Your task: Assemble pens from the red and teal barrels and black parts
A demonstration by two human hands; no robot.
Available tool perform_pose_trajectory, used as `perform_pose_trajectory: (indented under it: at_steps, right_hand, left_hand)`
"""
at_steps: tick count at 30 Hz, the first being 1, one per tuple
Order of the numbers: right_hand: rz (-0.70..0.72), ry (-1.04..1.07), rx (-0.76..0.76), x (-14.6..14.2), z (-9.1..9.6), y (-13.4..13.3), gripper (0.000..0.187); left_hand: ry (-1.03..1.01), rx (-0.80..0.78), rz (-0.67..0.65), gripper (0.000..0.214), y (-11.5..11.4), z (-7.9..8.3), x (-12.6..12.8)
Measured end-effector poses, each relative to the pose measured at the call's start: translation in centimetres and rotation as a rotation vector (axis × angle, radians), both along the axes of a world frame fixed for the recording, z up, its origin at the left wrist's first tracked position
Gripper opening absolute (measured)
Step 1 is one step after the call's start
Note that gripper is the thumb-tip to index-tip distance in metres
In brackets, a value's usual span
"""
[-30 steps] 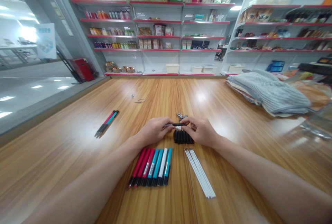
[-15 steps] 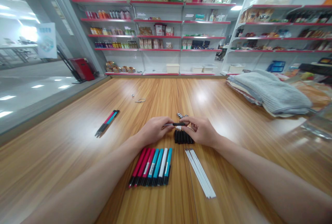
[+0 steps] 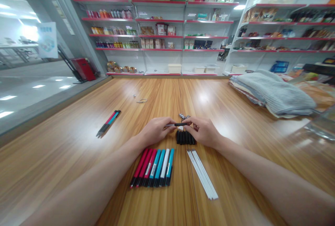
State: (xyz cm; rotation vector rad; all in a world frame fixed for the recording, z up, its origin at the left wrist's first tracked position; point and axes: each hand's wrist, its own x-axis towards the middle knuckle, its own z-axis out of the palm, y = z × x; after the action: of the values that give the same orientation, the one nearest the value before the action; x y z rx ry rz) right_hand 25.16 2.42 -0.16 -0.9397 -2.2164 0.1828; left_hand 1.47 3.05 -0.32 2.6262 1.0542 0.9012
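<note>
Between my two hands a black pen grip [image 3: 180, 124] is held level, with a thin pale pen refill [image 3: 170, 125] coming out of its left end. My left hand [image 3: 156, 130] pinches the refill, while my right hand [image 3: 205, 132] pinches the right end of the grip. Just below lies a row of several black grips [image 3: 184, 137], partly covered by my right fingers. Small silvery parts [image 3: 181, 116] and small white parts [image 3: 180, 128] sit around the fingertips. Nearer to me are several red, blue and white pen barrels [image 3: 154, 168] and, to their right, several white refills [image 3: 202, 175].
Assembled-looking pens [image 3: 108, 124] lie at the left of the wooden table [image 3: 86, 170]. A thin ring-shaped loop [image 3: 142, 100] and a tiny shiny piece [image 3: 134, 95] are farther back. Folded cloths [image 3: 274, 91] are stacked at right, beside a clear container [image 3: 323, 125]. Stocked shelves [image 3: 159, 37] stand behind.
</note>
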Motion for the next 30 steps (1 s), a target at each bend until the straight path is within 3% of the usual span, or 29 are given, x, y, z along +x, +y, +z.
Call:
perform_pose_trajectory:
  at_steps: [30]
  right_hand:
    - [0.021, -0.077, 0.049, -0.18, 0.55, -0.26, 0.020]
  left_hand:
    - [0.012, -0.003, 0.001, 0.017, -0.17, 0.11, 0.07]
